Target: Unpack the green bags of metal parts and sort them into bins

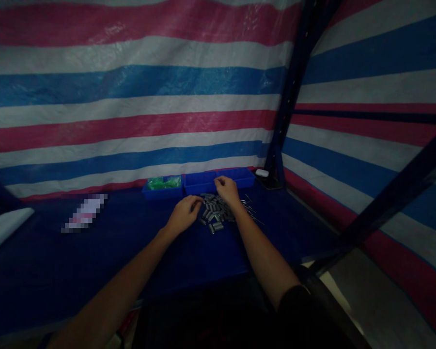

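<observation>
A pile of small grey metal cylinders (212, 208) lies on the blue table. At its left edge is my left hand (183, 214), its fingers curled together; whatever they may hold is too small to tell. My right hand (226, 189) is above the far side of the pile, by the front wall of the blue bins (199, 182). Thumb and fingers are pinched there, and I cannot make out what is between them. Several thin metal rods (252, 213) lie to the right of the pile, partly hidden by my right forearm.
The left blue bin holds green pieces in clear plastic (164, 182). A small white case (262, 172) rests on a dark flat object (271, 183) at the back right. Further left are a blurred-out sheet (84, 213) and a white object (7, 228). Dark metal posts (288, 97) frame the table.
</observation>
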The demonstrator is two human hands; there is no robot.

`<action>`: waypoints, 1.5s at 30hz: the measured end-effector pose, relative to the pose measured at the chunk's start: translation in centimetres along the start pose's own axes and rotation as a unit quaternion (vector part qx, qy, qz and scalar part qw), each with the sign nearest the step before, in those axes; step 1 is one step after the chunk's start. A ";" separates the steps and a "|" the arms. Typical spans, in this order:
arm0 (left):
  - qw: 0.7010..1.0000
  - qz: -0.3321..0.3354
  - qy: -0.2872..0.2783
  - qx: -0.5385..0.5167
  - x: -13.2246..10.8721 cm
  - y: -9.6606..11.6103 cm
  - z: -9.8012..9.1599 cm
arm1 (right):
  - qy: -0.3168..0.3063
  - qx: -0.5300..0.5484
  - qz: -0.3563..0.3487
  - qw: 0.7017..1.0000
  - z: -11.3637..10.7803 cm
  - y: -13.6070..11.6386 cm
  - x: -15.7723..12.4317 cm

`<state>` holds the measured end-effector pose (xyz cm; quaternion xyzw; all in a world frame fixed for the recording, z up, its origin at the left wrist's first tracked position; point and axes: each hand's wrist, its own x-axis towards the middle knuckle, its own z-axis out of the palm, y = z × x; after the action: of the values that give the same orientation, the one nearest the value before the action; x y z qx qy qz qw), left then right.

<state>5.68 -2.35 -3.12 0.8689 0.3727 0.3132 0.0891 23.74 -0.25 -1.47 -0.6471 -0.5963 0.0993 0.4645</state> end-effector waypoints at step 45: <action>0.980 -0.104 0.099 -0.138 0.3 -1.4 -0.9 | -0.166 0.134 -0.108 0.971 2.6 -2.8 -2.3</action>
<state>4.46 -1.19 -2.85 0.7694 0.4211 0.4352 0.2032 19.43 -1.45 -1.83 -0.4855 -0.7128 0.2336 0.4490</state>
